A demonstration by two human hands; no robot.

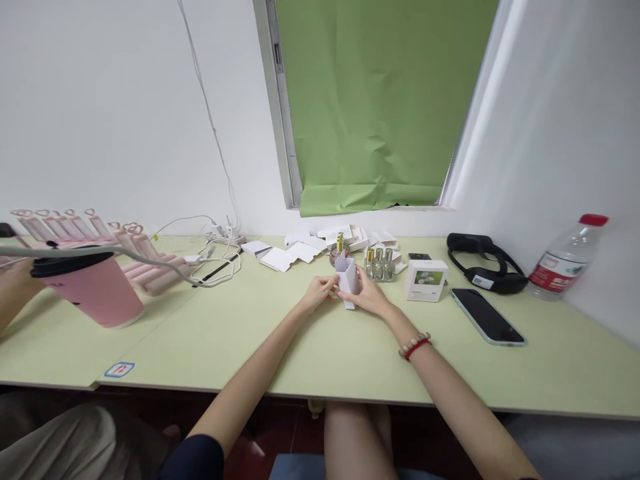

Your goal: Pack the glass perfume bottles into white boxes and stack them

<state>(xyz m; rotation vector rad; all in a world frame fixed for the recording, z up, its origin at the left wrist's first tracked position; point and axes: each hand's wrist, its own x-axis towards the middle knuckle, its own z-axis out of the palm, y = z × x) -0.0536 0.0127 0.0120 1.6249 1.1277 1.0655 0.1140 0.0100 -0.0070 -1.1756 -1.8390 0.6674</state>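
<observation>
Between my two hands a small white paper box (349,279) stands upright, with its top flaps up and a flap at its lower end. My left hand (320,293) grips its left side with the fingertips. My right hand (369,295) wraps round its right side. Just behind the box shows a gold-capped bottle (341,243), partly hidden. Several small glass bottles (379,268) with gold and silver caps stand together right of my right hand. Flat white cartons (305,250) lie in a loose heap behind my hands.
Right of the bottles are a white box with a flower picture (425,280), a phone (487,317), a black headset (485,263) and a water bottle (565,260). On the left are a pink cup (95,287), pink tubes (155,273), cables (225,250) and another person's hand (17,287).
</observation>
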